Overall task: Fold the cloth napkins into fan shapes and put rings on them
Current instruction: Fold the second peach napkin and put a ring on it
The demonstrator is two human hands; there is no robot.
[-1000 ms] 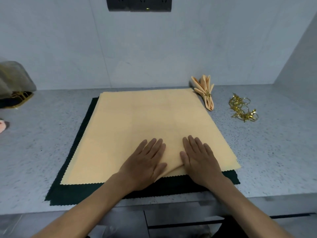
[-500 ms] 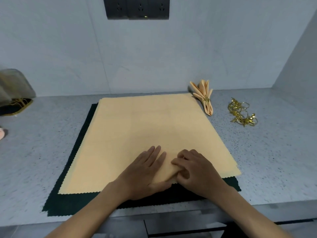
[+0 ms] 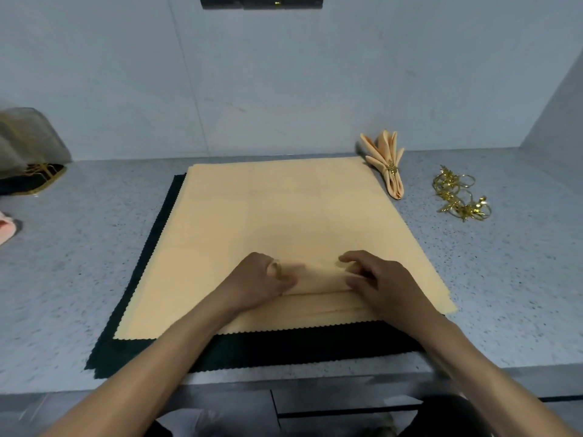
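Note:
A peach cloth napkin [image 3: 284,216] lies flat on a dark green napkin [image 3: 132,348] on the grey counter. Near its front edge a narrow pleat is folded up. My left hand [image 3: 258,282] pinches the pleat's left part with curled fingers. My right hand [image 3: 381,282] pinches its right part, fingers bent over the fold. A finished peach fan napkin [image 3: 386,162] with a gold ring stands at the back right. A pile of gold rings [image 3: 460,197] lies further right.
The counter [image 3: 504,279] ends at a front edge above dark drawers. At the far left sit a grey gauzy bag [image 3: 25,143] over a dark gold-trimmed item and a pink object [image 3: 6,230]. Walls close off the back and right.
Both hands went from lying flat on the napkin to curling and pinching its front part into a pleat, moving apart and slightly away from me.

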